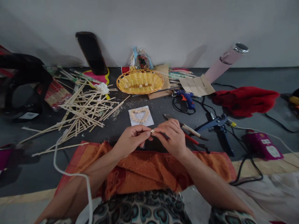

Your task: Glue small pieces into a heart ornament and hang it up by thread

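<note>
Dark tabletop (161,102) is running back to a wall. Orange towel (144,168) is lying along the middle of its near edge. Heap of thin sticks (86,112) is spreading over the left half, ends pointing many ways. Yellow basket (140,90) is sitting near the back edge, about the middle.

2 hands are meeting above the tabletop, just beyond the towel. Left hand (136,137) is nearly closed, thumb and finger pinching a small piece (152,131) of pale wood. Right hand (173,137) is also nearly closed, fingertips gripping or touching the piece's other end; cannot tell which. Knife (192,130) is lying just beside the right hand, toward the right edge. Glue gun (187,98) is resting farther back.

White card (150,119) is lying flat just beyond the hands, bearing a heart (134,116) of pale bits, its point facing the near edge.

Smallest, the piece: possibly 2 bits together, too small to tell. Long axis is seemingly running left to right, tilting slightly. Judging by looks: very light, stiff, dry, easily snapped or dropped; best held lightly by its ends.
</note>
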The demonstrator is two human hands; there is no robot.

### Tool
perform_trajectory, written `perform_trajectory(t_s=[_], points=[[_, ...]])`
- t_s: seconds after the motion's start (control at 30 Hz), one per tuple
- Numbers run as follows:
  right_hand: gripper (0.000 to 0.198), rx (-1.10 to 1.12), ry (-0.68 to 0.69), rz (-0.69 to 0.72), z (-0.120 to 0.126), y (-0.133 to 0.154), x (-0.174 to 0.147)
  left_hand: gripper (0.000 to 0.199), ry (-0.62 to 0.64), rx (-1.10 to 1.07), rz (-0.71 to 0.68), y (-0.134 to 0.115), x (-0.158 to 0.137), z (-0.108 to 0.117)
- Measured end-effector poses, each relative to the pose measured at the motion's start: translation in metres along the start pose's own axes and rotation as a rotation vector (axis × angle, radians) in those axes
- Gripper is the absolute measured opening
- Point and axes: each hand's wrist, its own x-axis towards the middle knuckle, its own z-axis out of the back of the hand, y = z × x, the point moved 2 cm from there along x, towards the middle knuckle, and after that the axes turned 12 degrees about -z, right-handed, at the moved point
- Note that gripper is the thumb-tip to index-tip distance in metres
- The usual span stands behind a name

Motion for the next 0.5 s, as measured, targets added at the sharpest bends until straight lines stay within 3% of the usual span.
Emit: perform_trajectory(t_s=[0.5], points=[[0.009, 0.047, 0.023, 0.128, 0.0042, -0.0044, -0.0012, 0.031, 0.085, 0.241, -0.044, -0.0032, -0.0022, 0.0008]])
